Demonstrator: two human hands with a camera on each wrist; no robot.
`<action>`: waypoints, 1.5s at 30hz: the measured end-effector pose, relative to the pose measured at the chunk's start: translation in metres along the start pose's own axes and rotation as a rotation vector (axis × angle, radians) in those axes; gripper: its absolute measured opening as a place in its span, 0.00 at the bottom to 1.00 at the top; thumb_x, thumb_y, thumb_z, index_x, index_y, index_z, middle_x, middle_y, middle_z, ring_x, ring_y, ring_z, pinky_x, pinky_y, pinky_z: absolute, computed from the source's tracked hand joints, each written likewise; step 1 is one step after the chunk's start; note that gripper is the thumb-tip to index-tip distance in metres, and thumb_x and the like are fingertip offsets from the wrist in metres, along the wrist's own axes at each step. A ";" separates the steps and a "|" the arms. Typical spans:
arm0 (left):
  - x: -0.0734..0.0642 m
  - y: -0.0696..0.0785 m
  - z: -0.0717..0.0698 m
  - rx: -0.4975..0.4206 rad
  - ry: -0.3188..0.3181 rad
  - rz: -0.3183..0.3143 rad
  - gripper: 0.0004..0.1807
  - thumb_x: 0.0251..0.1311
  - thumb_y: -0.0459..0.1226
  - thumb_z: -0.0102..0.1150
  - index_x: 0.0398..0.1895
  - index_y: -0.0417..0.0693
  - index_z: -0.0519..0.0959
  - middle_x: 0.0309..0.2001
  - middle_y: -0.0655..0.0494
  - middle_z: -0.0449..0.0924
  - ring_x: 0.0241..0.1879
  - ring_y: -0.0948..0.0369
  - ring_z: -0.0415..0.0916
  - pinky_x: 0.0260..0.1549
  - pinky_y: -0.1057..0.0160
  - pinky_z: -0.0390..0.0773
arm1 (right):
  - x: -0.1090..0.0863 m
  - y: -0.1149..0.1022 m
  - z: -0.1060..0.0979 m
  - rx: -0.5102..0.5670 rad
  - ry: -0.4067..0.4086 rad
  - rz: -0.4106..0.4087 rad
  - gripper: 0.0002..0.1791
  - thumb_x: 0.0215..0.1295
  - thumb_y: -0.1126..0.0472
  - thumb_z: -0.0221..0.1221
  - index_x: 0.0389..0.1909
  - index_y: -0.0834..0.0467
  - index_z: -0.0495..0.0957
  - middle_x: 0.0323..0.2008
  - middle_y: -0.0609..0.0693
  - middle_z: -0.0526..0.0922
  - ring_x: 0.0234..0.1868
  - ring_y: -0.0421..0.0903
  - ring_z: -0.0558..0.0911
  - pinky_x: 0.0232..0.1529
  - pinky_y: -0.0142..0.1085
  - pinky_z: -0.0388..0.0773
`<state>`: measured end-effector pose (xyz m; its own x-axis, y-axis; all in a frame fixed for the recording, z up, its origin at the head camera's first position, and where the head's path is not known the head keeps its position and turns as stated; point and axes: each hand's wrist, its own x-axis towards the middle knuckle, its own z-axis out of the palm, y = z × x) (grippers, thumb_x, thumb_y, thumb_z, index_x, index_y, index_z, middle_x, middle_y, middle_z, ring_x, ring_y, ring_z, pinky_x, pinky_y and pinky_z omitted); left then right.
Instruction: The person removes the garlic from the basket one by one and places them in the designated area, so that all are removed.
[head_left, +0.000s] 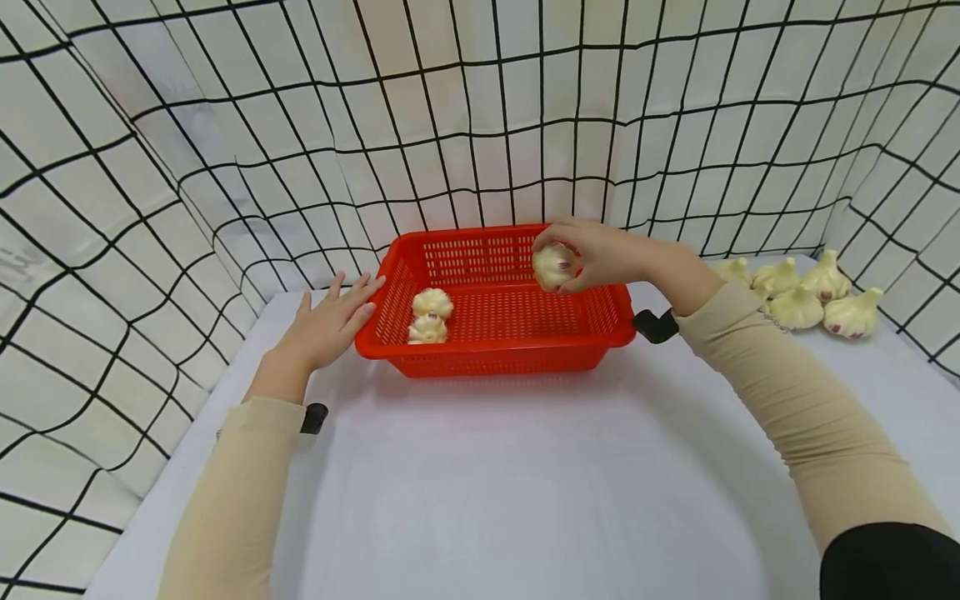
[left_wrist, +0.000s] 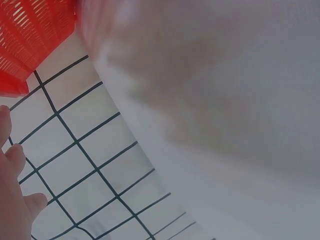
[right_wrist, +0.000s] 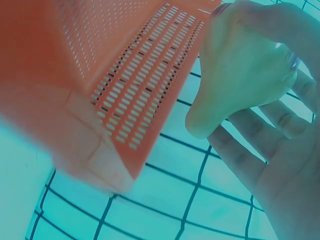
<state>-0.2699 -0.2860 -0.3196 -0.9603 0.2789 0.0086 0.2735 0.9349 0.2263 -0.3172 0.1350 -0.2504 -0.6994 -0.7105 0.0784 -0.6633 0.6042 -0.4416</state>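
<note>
My right hand [head_left: 596, 252] grips a garlic bulb [head_left: 553, 267] over the right half of a red perforated basket [head_left: 495, 343]. In the right wrist view the same garlic bulb [right_wrist: 245, 70] shows its stem end, with fingers and thumb curled round it. My left hand [head_left: 330, 323] lies with fingers spread at the basket's left rim, its fingertips at the edge. Inside the basket, at the left end, two garlic bulbs [head_left: 431, 303] sit one behind the other. The left wrist view shows only part of the left hand [left_wrist: 15, 185] below a corner of the basket [left_wrist: 37, 35].
Several more garlic bulbs [head_left: 797, 307] are grouped on the white table [head_left: 480, 492] at the right, beyond my right forearm. Black netting [head_left: 465, 133] over white walls stands behind the basket and along both sides.
</note>
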 end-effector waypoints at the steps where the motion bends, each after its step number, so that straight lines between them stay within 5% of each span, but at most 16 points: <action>1: 0.000 0.000 0.000 0.001 -0.001 -0.001 0.35 0.80 0.60 0.26 0.84 0.60 0.46 0.83 0.50 0.40 0.80 0.44 0.23 0.68 0.29 0.20 | -0.002 0.001 -0.001 0.005 0.003 -0.007 0.27 0.60 0.67 0.71 0.60 0.58 0.75 0.58 0.55 0.72 0.59 0.54 0.71 0.54 0.47 0.79; 10: 0.001 -0.001 -0.001 0.026 0.005 -0.007 0.36 0.79 0.61 0.26 0.84 0.60 0.48 0.83 0.47 0.41 0.80 0.43 0.23 0.68 0.28 0.21 | -0.029 0.010 -0.010 0.016 0.023 0.030 0.28 0.61 0.68 0.70 0.61 0.59 0.74 0.57 0.55 0.71 0.56 0.54 0.72 0.52 0.49 0.80; 18: 0.002 -0.001 -0.002 0.040 0.000 -0.015 0.37 0.78 0.62 0.27 0.84 0.60 0.48 0.83 0.47 0.41 0.80 0.43 0.23 0.68 0.29 0.21 | -0.066 0.022 -0.018 0.036 0.075 0.159 0.33 0.61 0.67 0.70 0.67 0.57 0.73 0.61 0.56 0.71 0.57 0.55 0.72 0.52 0.49 0.80; 26: 0.001 -0.001 -0.002 0.047 -0.001 -0.017 0.37 0.78 0.62 0.27 0.84 0.60 0.47 0.83 0.47 0.41 0.80 0.43 0.23 0.68 0.29 0.21 | -0.097 0.035 -0.025 -0.012 0.136 0.126 0.34 0.59 0.68 0.73 0.67 0.60 0.73 0.57 0.57 0.74 0.54 0.53 0.73 0.49 0.45 0.79; 45: 0.001 0.000 -0.002 0.039 -0.004 -0.018 0.36 0.79 0.61 0.26 0.84 0.60 0.47 0.83 0.47 0.41 0.80 0.43 0.24 0.68 0.29 0.21 | -0.162 0.083 -0.016 -0.012 0.152 0.369 0.38 0.63 0.55 0.72 0.73 0.54 0.69 0.59 0.63 0.78 0.54 0.58 0.77 0.47 0.48 0.74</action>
<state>-0.2711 -0.2858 -0.3177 -0.9650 0.2624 0.0014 0.2580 0.9476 0.1886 -0.2626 0.3060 -0.2853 -0.9221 -0.3839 0.0484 -0.3626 0.8137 -0.4542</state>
